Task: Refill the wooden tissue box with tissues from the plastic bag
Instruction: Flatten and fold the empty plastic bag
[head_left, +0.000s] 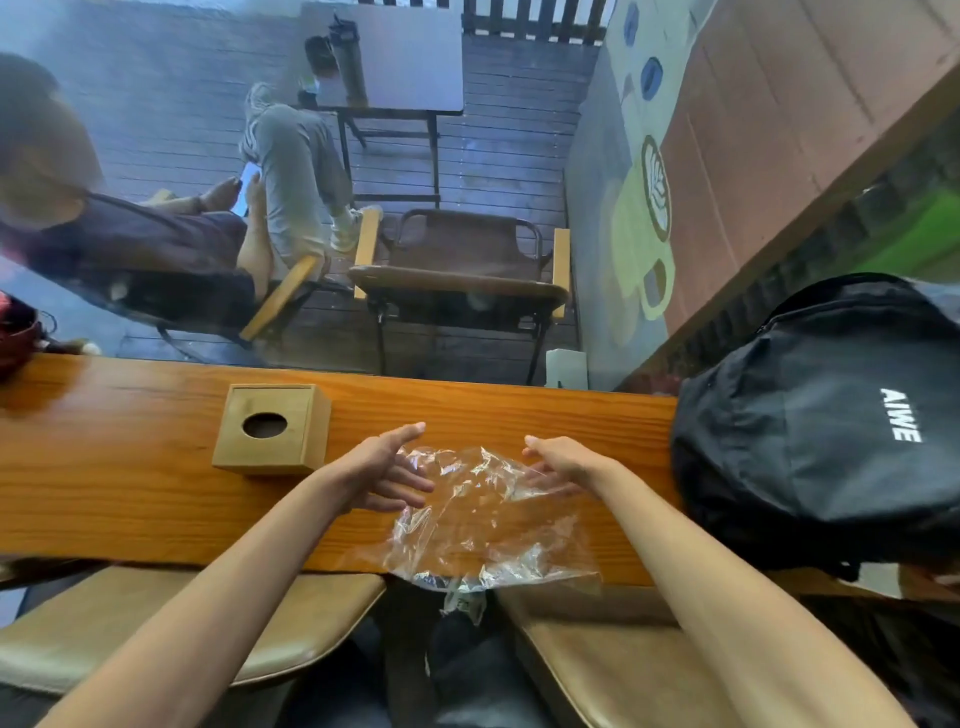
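Head view, one frame, looking down on a counter (130, 499).

Item 1: box (271, 430). Wood, upright, round hole on top. Stands on the counter toward its far edge, left of both hands. The hole looks dark; no tissue pokes out of it. Whether anything is inside cannot be told.

Item 2: bag (483, 519). Clear plastic, crumpled and lying flat on the counter between the hands, its near end hanging over the counter's near edge. The wood grain shows straight through it. It appears empty; no tissues are visible in it or anywhere on the counter.

Item 3: left hand (387, 470). Fingers spread and loosely curled, at the bag's left edge, just beside or touching the film. Not closed on it.

Item 4: right hand (558, 462). Fingers extended, resting on or under the bag's right edge. Whether it pinches the film cannot be told.

Item 5: backpack (826, 421). Black, at the counter's right end, apart from the bag.

Status, as judged: the bag looks spent, so the transfer is probably done or nearly so. No tissue shows at the hole, so the fill is unconfirmed. Likely remaining: clear away the bag and pull a sheet up.
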